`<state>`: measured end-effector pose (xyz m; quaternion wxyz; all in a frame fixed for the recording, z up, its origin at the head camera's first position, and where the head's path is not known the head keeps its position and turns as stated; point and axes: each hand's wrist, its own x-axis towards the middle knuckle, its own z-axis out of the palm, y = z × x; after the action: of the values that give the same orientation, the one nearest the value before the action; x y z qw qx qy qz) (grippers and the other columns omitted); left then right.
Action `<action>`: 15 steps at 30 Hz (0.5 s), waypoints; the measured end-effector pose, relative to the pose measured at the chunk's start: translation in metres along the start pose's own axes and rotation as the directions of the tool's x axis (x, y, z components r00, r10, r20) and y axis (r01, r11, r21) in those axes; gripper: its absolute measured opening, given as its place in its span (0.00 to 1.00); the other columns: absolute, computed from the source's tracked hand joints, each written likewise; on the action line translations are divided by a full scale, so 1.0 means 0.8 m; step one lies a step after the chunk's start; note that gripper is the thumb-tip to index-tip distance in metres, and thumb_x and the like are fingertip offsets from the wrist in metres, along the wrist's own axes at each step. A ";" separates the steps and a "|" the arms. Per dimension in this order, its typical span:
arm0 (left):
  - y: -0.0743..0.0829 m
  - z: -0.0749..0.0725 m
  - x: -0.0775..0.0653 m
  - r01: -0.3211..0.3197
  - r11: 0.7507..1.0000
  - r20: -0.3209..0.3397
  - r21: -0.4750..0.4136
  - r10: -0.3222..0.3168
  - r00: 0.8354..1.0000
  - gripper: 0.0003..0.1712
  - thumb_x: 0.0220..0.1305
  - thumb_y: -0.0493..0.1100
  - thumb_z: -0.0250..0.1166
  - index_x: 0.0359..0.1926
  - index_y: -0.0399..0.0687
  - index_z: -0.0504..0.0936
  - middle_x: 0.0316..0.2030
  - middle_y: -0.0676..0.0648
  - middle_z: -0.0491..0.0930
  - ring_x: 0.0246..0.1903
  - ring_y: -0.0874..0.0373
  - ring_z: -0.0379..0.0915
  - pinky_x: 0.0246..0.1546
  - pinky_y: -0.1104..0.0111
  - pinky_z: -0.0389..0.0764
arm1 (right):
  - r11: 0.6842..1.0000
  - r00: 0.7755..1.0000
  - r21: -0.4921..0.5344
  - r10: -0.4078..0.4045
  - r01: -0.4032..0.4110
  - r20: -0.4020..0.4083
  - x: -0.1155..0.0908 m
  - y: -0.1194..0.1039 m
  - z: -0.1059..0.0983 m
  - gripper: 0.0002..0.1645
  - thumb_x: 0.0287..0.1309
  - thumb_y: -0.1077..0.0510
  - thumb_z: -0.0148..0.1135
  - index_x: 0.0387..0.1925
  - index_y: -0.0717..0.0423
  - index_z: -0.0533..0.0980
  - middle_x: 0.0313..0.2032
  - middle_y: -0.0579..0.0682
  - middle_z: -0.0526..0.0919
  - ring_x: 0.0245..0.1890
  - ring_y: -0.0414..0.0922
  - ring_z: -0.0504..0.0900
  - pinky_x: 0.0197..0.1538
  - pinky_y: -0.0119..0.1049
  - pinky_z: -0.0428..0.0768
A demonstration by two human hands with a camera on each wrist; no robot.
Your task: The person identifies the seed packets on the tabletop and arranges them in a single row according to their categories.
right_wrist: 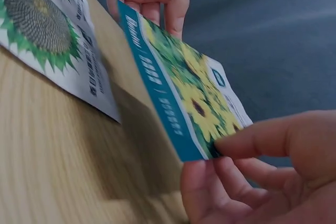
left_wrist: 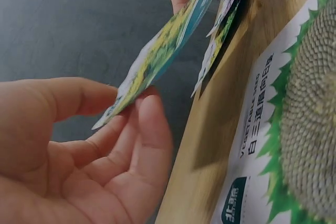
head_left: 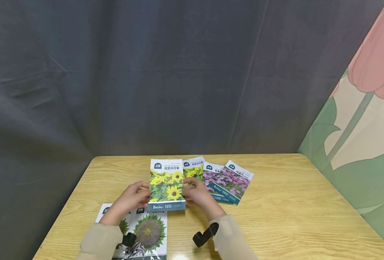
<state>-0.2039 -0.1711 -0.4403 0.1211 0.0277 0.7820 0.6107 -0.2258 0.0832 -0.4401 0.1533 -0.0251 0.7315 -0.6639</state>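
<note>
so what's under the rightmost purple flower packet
Another purple flower packet, with its left side and part of its lower edge showing. Most of its right side is covered, so the print there can't be seen.

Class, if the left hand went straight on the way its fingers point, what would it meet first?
The raised yellow-flower packet, whose near edge the left hand pinches; what it would meet beyond that is unclear in depth.
</note>
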 end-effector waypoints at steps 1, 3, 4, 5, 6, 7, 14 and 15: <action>0.001 0.001 -0.001 -0.003 1.000 -0.013 -0.009 0.003 1.000 0.22 0.75 0.39 0.55 0.62 0.28 0.67 0.39 0.40 0.78 0.33 0.55 0.76 0.39 0.60 0.85 | 1.000 1.000 -0.008 -0.010 0.010 0.017 -0.003 0.000 -0.003 0.27 0.62 0.68 0.59 0.63 0.67 0.68 0.30 0.48 0.71 0.29 0.45 0.74 0.34 0.41 0.82; 0.003 0.003 -0.002 -0.008 0.999 -0.040 -0.032 0.007 0.999 0.21 0.76 0.39 0.55 0.62 0.28 0.68 0.38 0.41 0.78 0.33 0.54 0.77 0.39 0.60 0.85 | 0.999 0.998 -0.030 -0.025 0.027 0.052 -0.008 -0.001 -0.009 0.26 0.62 0.68 0.59 0.62 0.67 0.68 0.31 0.49 0.74 0.30 0.45 0.76 0.35 0.43 0.83; 0.004 0.004 -0.002 -0.013 0.999 -0.051 -0.043 0.011 0.999 0.20 0.76 0.38 0.55 0.62 0.28 0.69 0.37 0.41 0.78 0.33 0.54 0.77 0.39 0.60 0.86 | 0.999 0.997 -0.039 -0.033 0.036 0.067 -0.011 -0.001 -0.012 0.26 0.62 0.68 0.60 0.62 0.66 0.69 0.33 0.51 0.76 0.30 0.44 0.77 0.35 0.44 0.84; 0.005 0.005 -0.003 -0.021 0.999 -0.060 -0.050 0.018 0.998 0.19 0.76 0.37 0.55 0.61 0.29 0.69 0.36 0.41 0.78 0.33 0.54 0.77 0.39 0.61 0.86 | 0.997 0.996 -0.055 -0.041 0.046 0.080 -0.013 -0.001 -0.015 0.27 0.62 0.68 0.60 0.62 0.67 0.69 0.34 0.52 0.77 0.30 0.44 0.77 0.36 0.45 0.85; 0.006 0.006 -0.004 -0.029 0.998 -0.063 -0.060 0.025 0.998 0.18 0.76 0.36 0.56 0.60 0.29 0.70 0.35 0.42 0.78 0.33 0.54 0.77 0.39 0.61 0.86 | 0.996 0.995 -0.068 -0.046 0.053 0.091 -0.015 -0.001 -0.018 0.27 0.62 0.68 0.60 0.62 0.67 0.69 0.35 0.54 0.79 0.31 0.45 0.79 0.37 0.46 0.85; 0.007 0.007 -0.005 -0.040 0.997 -0.061 -0.064 0.036 0.997 0.17 0.76 0.36 0.56 0.59 0.29 0.70 0.35 0.42 0.78 0.33 0.54 0.78 0.39 0.61 0.87 | 0.995 0.994 -0.079 -0.051 0.059 0.101 -0.017 -0.001 -0.021 0.27 0.62 0.68 0.60 0.62 0.67 0.69 0.36 0.54 0.80 0.31 0.44 0.79 0.37 0.47 0.86; 0.013 0.015 -0.008 -0.081 0.993 0.012 -0.090 0.082 0.997 0.16 0.75 0.36 0.57 0.56 0.28 0.71 0.34 0.42 0.78 0.34 0.54 0.80 0.41 0.61 0.87 | 0.993 0.991 -0.070 -0.082 0.090 0.110 -0.028 -0.004 -0.041 0.27 0.63 0.67 0.59 0.63 0.68 0.67 0.37 0.55 0.81 0.31 0.43 0.80 0.38 0.46 0.86; 0.014 0.016 -0.009 -0.080 0.993 0.021 -0.087 0.082 0.996 0.16 0.75 0.36 0.57 0.56 0.28 0.71 0.34 0.42 0.78 0.34 0.54 0.80 0.41 0.61 0.87 | 0.994 0.990 -0.064 -0.084 0.091 0.111 -0.028 -0.004 -0.043 0.28 0.64 0.66 0.59 0.64 0.68 0.67 0.36 0.54 0.81 0.31 0.43 0.80 0.38 0.46 0.86</action>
<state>-0.1954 -0.1573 -0.4311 0.1071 0.0617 0.7517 0.6479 -0.2135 0.1215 -0.4302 0.1626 -0.0984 0.7427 -0.6421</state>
